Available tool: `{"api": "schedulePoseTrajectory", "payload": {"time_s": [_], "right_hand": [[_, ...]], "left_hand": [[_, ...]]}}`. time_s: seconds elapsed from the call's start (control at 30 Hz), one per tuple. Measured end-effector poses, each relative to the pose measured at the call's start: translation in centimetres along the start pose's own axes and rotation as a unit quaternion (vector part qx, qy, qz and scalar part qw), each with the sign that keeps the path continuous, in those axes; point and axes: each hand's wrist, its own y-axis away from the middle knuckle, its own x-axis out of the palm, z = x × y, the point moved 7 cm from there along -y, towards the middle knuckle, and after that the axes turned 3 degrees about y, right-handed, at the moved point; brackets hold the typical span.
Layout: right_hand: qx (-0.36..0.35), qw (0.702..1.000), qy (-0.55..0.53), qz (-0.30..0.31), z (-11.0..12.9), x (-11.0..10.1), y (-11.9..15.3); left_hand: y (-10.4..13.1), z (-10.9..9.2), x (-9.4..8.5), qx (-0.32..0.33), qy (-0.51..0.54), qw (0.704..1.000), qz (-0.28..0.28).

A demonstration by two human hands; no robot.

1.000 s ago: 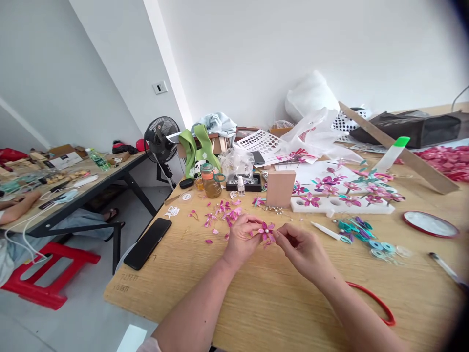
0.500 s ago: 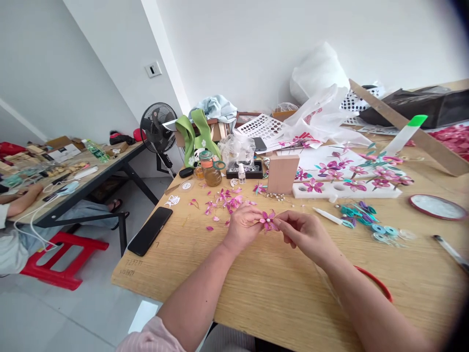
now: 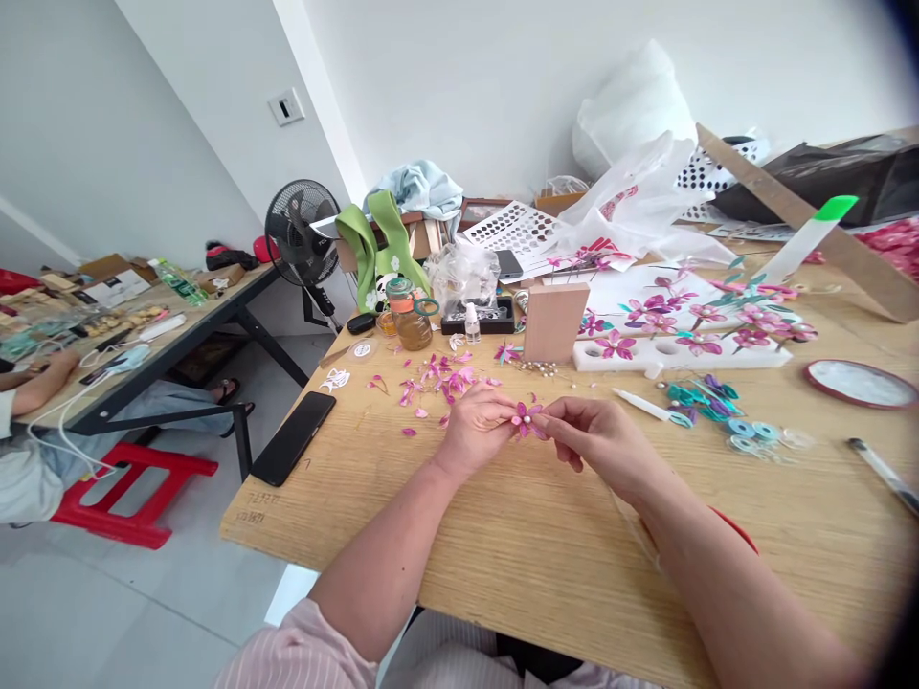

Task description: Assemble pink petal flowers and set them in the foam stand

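Between my hands is a small magenta artificial flower [image 3: 526, 419] with a pearl at its centre. My left hand [image 3: 475, 427] pinches the flower from the left, fingers closed. On the other side, my right hand [image 3: 593, 435] has thumb and forefinger pressed together on a right-hand petal. Just behind my left hand lies a pile of loose pink petals [image 3: 449, 378]. Past my right hand stands a white foam block [image 3: 675, 356] carrying several finished-looking pink flowers [image 3: 707, 343]. A wooden block [image 3: 554, 323] stands upright beside a few pearl-tipped stems [image 3: 549, 371].
A black phone [image 3: 294, 440] lies near the table's left edge. Behind are a lidded jar [image 3: 412, 321] and a small bottle [image 3: 472, 323]. To the right are a white glue pen [image 3: 641, 405], thread spools [image 3: 752, 433] and a red-rimmed dish [image 3: 860, 383]. A person's arm [image 3: 47, 383] rests at another table.
The camera view has shifted slightly. Both hands stay on the flower, which has turned a little so its face and pearl show more toward me.
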Motion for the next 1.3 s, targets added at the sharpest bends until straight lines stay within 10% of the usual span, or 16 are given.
{"api": "schedulePoseTrajectory", "payload": {"time_s": [1.3], "right_hand": [[0.022, 0.996, -0.081, 0.030, 0.00, 0.40, 0.33]], "left_hand": [[0.12, 0.94, -0.03, -0.043, 0.053, 0.998, -0.014]]}}
